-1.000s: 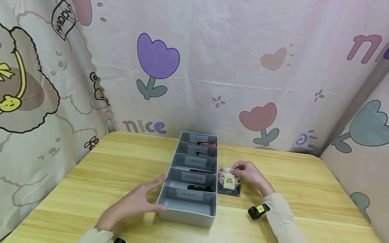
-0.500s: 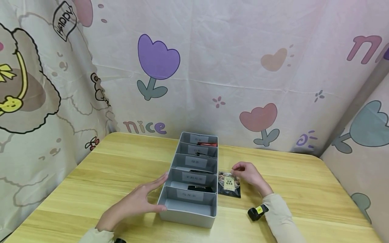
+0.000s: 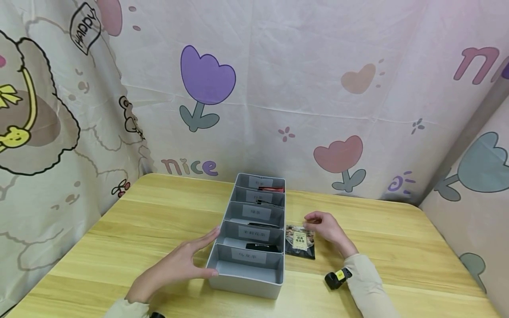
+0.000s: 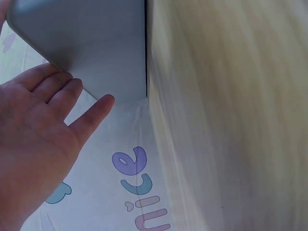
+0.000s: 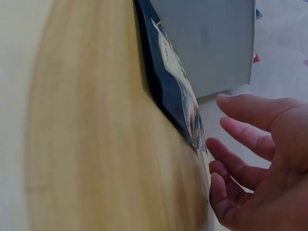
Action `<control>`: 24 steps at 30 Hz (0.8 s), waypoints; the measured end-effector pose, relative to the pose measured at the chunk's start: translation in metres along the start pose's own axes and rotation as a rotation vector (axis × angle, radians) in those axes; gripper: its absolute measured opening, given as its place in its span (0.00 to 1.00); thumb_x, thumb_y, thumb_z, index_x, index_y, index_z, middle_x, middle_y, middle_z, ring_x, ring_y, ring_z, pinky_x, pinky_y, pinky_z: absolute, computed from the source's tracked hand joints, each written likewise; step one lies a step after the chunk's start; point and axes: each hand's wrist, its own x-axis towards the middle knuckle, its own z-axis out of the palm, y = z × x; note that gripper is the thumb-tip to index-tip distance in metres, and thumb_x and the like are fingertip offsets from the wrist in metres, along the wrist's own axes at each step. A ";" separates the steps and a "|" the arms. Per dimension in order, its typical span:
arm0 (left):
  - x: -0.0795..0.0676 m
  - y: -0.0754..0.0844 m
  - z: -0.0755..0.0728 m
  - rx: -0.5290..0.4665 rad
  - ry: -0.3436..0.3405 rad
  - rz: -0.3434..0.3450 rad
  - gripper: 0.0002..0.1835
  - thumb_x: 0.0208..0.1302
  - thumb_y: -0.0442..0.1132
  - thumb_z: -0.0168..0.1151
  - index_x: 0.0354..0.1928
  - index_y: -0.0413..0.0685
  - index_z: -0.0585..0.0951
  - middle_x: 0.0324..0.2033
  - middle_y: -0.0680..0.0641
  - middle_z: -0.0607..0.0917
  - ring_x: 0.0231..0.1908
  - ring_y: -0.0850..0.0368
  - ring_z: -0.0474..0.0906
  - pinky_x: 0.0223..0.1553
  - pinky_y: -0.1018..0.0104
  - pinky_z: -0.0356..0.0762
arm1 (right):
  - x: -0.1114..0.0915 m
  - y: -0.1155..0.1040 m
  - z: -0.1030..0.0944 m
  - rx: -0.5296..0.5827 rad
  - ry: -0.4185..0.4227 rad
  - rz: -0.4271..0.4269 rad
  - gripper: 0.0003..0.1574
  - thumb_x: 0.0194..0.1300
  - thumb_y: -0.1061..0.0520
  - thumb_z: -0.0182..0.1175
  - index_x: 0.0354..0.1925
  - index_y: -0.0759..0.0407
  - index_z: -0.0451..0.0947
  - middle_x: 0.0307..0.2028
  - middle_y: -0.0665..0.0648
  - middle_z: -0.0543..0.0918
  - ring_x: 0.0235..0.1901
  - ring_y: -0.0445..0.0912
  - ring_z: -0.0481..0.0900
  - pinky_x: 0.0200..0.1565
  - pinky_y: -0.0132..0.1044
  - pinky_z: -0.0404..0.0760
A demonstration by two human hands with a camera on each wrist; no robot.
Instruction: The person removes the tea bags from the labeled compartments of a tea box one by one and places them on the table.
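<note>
A long grey divided box (image 3: 244,287) stands on the wooden table, with paper labels on its compartment walls. My left hand (image 3: 179,263) rests at the box's left side, fingers extended along it and thumb at the front corner; the left wrist view shows these fingers (image 4: 60,91) against the box wall. Right of the box lies a dark tea sachet (image 3: 300,243) with a pale printed label, face up. Just beyond the sachet's upper right corner is my right hand (image 3: 327,227), fingers loosely bent. In the right wrist view, a gap shows between thumb and fingers, holding nothing.
Inside the box, a red packet (image 3: 271,189) sits in the farthest compartment and a black packet (image 3: 261,247) in the second from the front. Dark packets show in the compartments between. A printed curtain (image 3: 254,88) hangs behind the table (image 3: 159,203).
My right hand has let go of the sachet's upper edge and moved slightly away. The sachet has dropped from slightly raised to lying on the table. My left hand stays in place.
</note>
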 end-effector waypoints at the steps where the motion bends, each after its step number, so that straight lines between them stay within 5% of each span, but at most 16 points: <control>1: 0.000 0.000 0.000 -0.003 -0.001 -0.001 0.53 0.51 0.64 0.68 0.74 0.50 0.58 0.70 0.39 0.61 0.64 0.31 0.61 0.58 0.32 0.60 | 0.000 0.000 0.000 0.000 0.001 0.002 0.15 0.59 0.63 0.66 0.44 0.69 0.80 0.36 0.57 0.83 0.37 0.49 0.79 0.41 0.40 0.79; 13: -0.001 -0.001 0.001 -0.005 0.009 -0.007 0.52 0.51 0.64 0.68 0.74 0.52 0.59 0.69 0.39 0.61 0.64 0.31 0.61 0.58 0.32 0.61 | -0.004 -0.003 -0.005 -0.021 0.042 -0.005 0.16 0.61 0.62 0.64 0.47 0.69 0.80 0.41 0.60 0.84 0.40 0.50 0.78 0.41 0.39 0.77; 24: -0.001 -0.001 0.000 -0.018 0.005 -0.003 0.51 0.52 0.62 0.69 0.74 0.51 0.59 0.70 0.41 0.62 0.64 0.32 0.61 0.58 0.32 0.61 | -0.024 -0.028 -0.018 -0.004 0.049 -0.121 0.19 0.65 0.59 0.63 0.51 0.67 0.79 0.45 0.59 0.84 0.42 0.50 0.77 0.39 0.39 0.76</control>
